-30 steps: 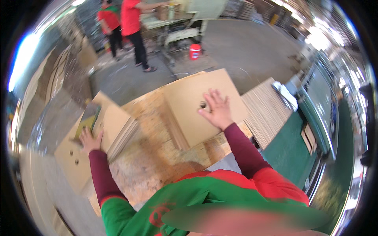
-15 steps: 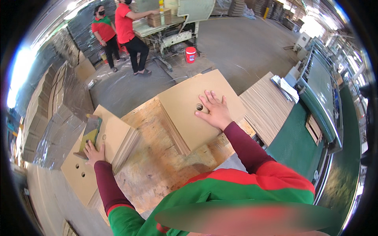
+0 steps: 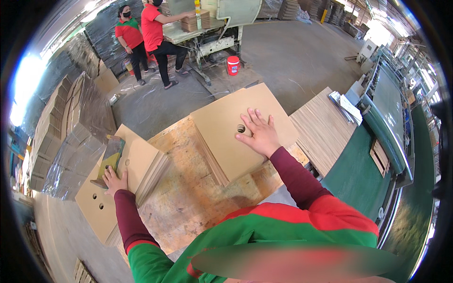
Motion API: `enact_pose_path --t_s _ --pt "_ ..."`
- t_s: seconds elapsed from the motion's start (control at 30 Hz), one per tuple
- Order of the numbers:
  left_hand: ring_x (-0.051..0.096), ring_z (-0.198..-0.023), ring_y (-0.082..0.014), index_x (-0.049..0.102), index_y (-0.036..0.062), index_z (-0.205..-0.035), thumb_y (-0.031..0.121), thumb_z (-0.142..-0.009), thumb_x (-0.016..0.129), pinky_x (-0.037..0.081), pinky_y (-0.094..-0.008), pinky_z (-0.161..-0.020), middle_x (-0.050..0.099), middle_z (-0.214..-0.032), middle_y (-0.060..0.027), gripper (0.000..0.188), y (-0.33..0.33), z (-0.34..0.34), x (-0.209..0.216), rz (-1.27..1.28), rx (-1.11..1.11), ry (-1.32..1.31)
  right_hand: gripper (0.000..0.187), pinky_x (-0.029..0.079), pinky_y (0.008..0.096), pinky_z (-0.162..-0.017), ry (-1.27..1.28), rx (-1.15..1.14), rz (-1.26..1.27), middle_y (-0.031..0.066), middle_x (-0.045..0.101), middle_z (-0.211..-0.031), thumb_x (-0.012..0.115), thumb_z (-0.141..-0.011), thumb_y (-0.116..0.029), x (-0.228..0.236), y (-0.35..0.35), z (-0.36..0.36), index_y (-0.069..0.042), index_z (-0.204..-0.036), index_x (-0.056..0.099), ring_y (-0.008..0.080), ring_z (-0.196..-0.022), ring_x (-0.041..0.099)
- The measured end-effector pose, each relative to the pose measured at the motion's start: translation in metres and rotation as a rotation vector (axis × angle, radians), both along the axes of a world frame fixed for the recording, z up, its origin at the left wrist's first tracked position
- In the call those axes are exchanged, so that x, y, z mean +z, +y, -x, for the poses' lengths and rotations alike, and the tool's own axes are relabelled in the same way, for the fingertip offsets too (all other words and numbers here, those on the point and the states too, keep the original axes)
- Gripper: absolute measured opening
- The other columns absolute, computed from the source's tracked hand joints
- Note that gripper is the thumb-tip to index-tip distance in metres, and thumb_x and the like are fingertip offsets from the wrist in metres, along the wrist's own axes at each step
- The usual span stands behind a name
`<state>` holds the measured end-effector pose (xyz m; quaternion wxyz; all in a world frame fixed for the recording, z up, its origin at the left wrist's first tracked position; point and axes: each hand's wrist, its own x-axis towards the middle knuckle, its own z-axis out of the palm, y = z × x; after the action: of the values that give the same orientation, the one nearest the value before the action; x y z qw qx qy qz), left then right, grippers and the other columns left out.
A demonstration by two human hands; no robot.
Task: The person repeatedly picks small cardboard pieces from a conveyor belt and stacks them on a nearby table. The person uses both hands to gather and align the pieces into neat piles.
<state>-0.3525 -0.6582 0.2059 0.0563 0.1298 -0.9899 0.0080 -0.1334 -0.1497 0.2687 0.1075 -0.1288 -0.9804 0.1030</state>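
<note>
Right hand [image 3: 259,134] spread wide, gripping nothing, I rest my palm on a tan rectangular cardboard stack [image 3: 226,137], centre frame; even pressure should keep it square. My left hand [image 3: 116,181], left of frame, fingers parted, meets an olive angular block [image 3: 112,155]; grip unclear.

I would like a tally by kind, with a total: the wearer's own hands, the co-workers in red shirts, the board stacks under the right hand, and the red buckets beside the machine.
Own hands: 2 (left hand, right hand)
Co-workers in red shirts: 2
Board stack under the right hand: 1
Red bucket: 1
Total: 6
</note>
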Motion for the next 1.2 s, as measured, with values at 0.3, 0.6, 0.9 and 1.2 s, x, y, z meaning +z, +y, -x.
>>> enact_pose_path --t_s 0.3,0.6,0.9,1.2 --pt "0.019 -0.146 -0.0256 0.028 0.0264 -0.15 0.065 -0.079 0.054 0.025 -0.0788 -0.096 0.022 -0.158 -0.0015 0.085 0.001 -0.001 0.001 0.002 -0.002 0.0 0.081 0.007 0.0612 -0.114 -0.013 -0.004 -0.031 0.0121 0.025 -0.157 0.04 -0.086 -0.072 0.001 -0.004 0.001 -0.019 -0.147 0.037 0.0286 -0.146 0.019" --pt "0.02 -0.146 -0.025 0.028 0.0264 -0.151 0.064 -0.08 0.055 0.024 -0.0795 -0.096 0.022 -0.158 -0.0007 0.085 -0.003 0.001 -0.003 0.002 -0.001 0.011 0.08 0.007 0.0605 -0.114 -0.005 0.006 -0.033 0.0121 0.023 -0.157 0.04 -0.087 -0.071 0.0 -0.003 -0.001 -0.018 -0.147 0.037 0.0283 -0.146 0.018" --pt "0.022 -0.145 -0.0227 0.027 0.0293 -0.151 0.063 -0.082 0.053 0.026 -0.0813 -0.092 0.023 -0.158 0.0031 0.081 -0.008 0.012 -0.016 0.084 0.027 0.008 0.08 0.008 0.0606 -0.114 -0.015 0.009 -0.051 0.0126 0.022 -0.158 0.037 -0.088 -0.071 -0.003 0.0 -0.003 -0.018 -0.148 0.034 0.0293 -0.147 0.017" --pt "0.021 -0.145 -0.0223 0.027 0.0295 -0.15 0.063 -0.083 0.051 0.026 -0.0802 -0.094 0.023 -0.158 0.0033 0.078 -0.01 0.012 -0.017 0.068 0.015 0.01 0.081 0.008 0.0609 -0.114 -0.012 0.014 -0.052 0.0117 0.022 -0.158 0.037 -0.088 -0.071 -0.003 0.0 -0.002 -0.018 -0.148 0.034 0.0297 -0.146 0.016"
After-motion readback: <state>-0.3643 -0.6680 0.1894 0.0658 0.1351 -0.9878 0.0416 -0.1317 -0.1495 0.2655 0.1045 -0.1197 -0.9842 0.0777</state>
